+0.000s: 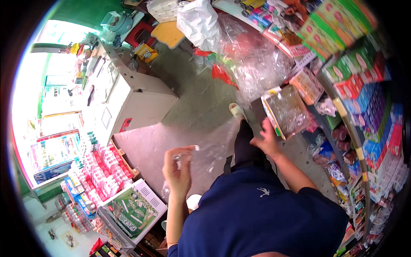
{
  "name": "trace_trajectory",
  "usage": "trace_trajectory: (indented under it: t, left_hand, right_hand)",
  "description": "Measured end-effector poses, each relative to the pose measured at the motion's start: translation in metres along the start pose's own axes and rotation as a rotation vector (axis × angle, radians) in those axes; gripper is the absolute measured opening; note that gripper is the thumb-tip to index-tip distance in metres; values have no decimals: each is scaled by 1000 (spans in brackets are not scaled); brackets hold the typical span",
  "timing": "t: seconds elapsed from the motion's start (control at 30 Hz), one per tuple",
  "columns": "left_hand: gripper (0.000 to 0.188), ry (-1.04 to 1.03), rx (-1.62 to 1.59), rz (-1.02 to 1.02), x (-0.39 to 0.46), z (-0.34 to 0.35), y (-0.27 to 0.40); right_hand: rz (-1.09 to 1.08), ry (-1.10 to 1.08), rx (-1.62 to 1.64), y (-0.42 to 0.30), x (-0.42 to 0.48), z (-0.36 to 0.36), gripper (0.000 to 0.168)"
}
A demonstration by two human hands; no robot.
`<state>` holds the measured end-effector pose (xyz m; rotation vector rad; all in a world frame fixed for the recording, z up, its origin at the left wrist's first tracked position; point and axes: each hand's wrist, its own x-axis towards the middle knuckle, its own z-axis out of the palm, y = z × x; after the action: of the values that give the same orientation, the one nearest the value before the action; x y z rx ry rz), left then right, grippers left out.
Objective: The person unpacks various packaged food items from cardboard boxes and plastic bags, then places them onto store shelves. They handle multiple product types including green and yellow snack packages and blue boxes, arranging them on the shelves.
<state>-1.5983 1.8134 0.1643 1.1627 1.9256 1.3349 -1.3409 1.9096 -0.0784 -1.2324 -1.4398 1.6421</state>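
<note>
My left hand point(177, 170) pinches a piece of thin clear plastic point(208, 157), which hangs loosely to its right above the floor. Over on the other side, my right hand point(268, 139) is empty, its fingers spread. It is close to the near left edge of an open cardboard box point(272, 110); whether it touches the box I cannot tell. Crumpled clear plastic point(289, 109) fills this box. Beyond it lies a large heap of clear plastic wrapping point(257, 61) with red pieces around it.
A white counter point(147, 99) stands to the left, with pink-and-white packs of bottles point(106, 170) and a green printed carton point(135, 212) nearer me. Shelves of packaged goods point(369, 112) curve along the right. A yellow stool point(170, 33) stands ahead beside a large white bag point(199, 25).
</note>
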Motion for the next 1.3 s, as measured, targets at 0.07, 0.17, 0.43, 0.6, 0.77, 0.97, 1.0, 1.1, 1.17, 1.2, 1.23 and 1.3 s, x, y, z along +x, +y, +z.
trace_trajectory:
  t: [0.07, 0.17, 0.43, 0.6, 0.77, 0.97, 1.0, 1.1, 1.17, 1.2, 1.23, 1.3]
  left_hand:
    - [12, -77, -188, -60, 50, 16, 2]
    - [28, -41, -438, -191, 130, 22, -23]
    - [54, 429, -71, -269, 267, 3, -53]
    - [53, 352, -221, -641, 259, 6, -102]
    - [50, 332, -290, -842, 227, 29, -125]
    - [43, 250, -262, -958, 220, 38, -131]
    - [42, 244, -278, -974, 222, 39, -133]
    - [42, 206, -254, -963, 222, 41, -138]
    - [39, 142, -146, -958, 223, 37, -139]
    - [39, 119, -92, -967, 223, 33, -138]
    - [39, 135, -43, -994, 211, 34, -138]
    - [36, 70, -18, -981, 202, 18, -146]
  right_hand:
    - [-179, -325, -208, -11, 47, 31, 130]
    - [-105, -557, 91, -66, 136, 72, 104]
    - [659, 144, 220, 11, 461, 18, 21]
    - [393, 295, -676, 202, 549, -120, 15]
    - [808, 775, 110, 155, 552, -69, 38]
    - [-360, 485, -775, 15, 471, 31, 73]
    - [-407, 231, -912, 1, 471, 51, 71]
    - [-533, -143, -1165, 12, 498, 60, 65]
    - [-271, -143, -1299, 60, 553, 26, 59]
    - [35, -91, -1351, 90, 583, -8, 55]
    - [240, -6, -1199, 65, 609, -18, 49]
    - [388, 216, -1265, 140, 652, -113, 50]
